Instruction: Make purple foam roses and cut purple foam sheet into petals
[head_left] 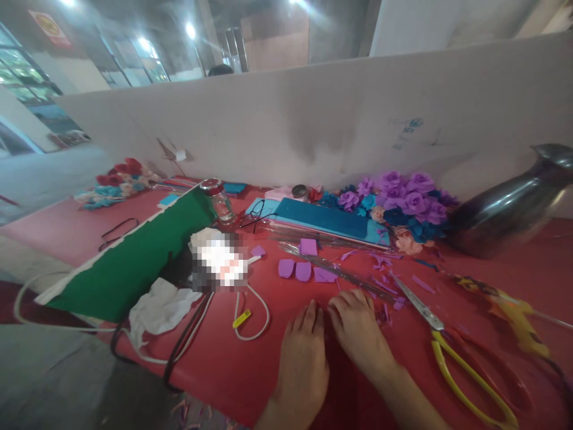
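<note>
My left hand (302, 352) lies on the red table (224, 364), fingers together and stretched forward. My right hand (356, 325) rests beside it, fingers curled down at the table surface; whether they pinch anything is hidden. Just beyond the fingertips lie purple foam petal pieces (301, 269), purple scraps (380, 263) and a bundle of thin wires (340, 272). Yellow-handled scissors (447, 346) lie to the right of my right hand.
Blue foam sheets (326, 220) and purple and blue foam flowers (403, 203) sit at the back. A steel jug (501, 209) lies at right, a glue gun (505, 307) near it. A green sheet (129, 257), glass jar (220, 200), white cable (250, 310) at left.
</note>
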Tool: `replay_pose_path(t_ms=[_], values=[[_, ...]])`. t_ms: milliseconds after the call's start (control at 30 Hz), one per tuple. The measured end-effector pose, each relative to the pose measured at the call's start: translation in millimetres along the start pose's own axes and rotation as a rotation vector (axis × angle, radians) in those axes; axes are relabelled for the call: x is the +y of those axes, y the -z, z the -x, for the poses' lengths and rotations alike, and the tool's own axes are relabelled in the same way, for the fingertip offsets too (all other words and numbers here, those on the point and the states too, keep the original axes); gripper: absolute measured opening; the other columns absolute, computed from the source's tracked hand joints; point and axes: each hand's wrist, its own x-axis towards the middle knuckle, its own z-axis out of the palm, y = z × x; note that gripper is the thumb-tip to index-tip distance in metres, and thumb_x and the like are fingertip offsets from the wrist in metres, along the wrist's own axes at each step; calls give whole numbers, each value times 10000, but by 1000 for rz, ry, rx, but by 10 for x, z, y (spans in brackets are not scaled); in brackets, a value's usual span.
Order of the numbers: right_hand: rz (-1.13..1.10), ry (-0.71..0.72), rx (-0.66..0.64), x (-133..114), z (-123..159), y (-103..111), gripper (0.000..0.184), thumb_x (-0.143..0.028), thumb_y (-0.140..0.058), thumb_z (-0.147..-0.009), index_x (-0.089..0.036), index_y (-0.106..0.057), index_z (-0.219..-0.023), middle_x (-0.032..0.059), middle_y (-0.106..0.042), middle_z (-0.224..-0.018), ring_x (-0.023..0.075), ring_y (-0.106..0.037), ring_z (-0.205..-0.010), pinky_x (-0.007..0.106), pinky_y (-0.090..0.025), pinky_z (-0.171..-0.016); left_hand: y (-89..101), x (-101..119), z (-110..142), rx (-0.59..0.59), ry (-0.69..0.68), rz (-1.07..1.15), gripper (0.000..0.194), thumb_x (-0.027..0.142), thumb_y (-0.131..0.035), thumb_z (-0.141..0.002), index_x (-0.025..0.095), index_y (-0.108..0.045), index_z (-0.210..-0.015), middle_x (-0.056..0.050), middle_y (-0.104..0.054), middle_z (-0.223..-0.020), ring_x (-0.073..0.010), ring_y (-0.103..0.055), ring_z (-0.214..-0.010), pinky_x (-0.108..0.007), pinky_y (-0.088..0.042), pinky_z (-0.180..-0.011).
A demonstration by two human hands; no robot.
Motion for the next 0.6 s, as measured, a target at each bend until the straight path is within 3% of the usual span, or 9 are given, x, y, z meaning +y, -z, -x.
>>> replay_pose_path(t_ms=[100,233,333,400,500,600], values=[[39,-22,-24,-31,13,-12,208,-72,-452,-849,-199,-610,-801,73,-639,-819,249,-525,-837,375,-346,-740,218,-64,-164,33,16,40,480,89,-417,-806,207,-550,-1252,-87,-550,-1328,-240,-559,-1127,-360,-437,-928],[35,-64,-1,-64,17,-32,174,-86,-473,-836,-191,-603,-789,81,-633,-829,258,-523,-833,374,-344,-727,532,-247,-836,190,156,73,341,264,-464,-848,194,-602,-1152,-130,-661,-1105,-252,-606,-996,-361,-439,-835],[-33,-92,43,-41,-5,-34,153,-156,-482,-865,-201,-610,-794,72,-640,-819,252,-529,-835,370,-350,-739,595,-386,-1394,262,252,177,310,341,-655,-694,133,-676,-922,-180,-638,-1121,-316,-491,-1150,-407,-341,-952],[-84,-115,82,1,-27,-26,160,-191,-477,-883,-204,-618,-807,68,-646,-813,245,-537,-839,369,-359,-754,590,-444,-1661,250,251,228,234,329,-731,-586,142,-668,-712,-163,-680,-989,-331,-511,-1109,-416,-326,-953],[-177,-163,164,73,-58,2,157,-222,-478,-886,-202,-628,-843,73,-657,-836,248,-546,-864,384,-377,-784,627,-450,-1846,253,225,333,145,253,-723,-563,161,-612,-564,-88,-681,-742,-277,-594,-908,-355,-397,-829],[-438,-237,291,109,-85,53,183,-298,-468,-892,-195,-613,-934,87,-657,-914,242,-562,-896,396,-412,-816,707,-321,-1777,327,192,462,123,285,-625,-677,164,-625,-657,-31,-650,-704,-194,-592,-758,-290,-416,-704]])
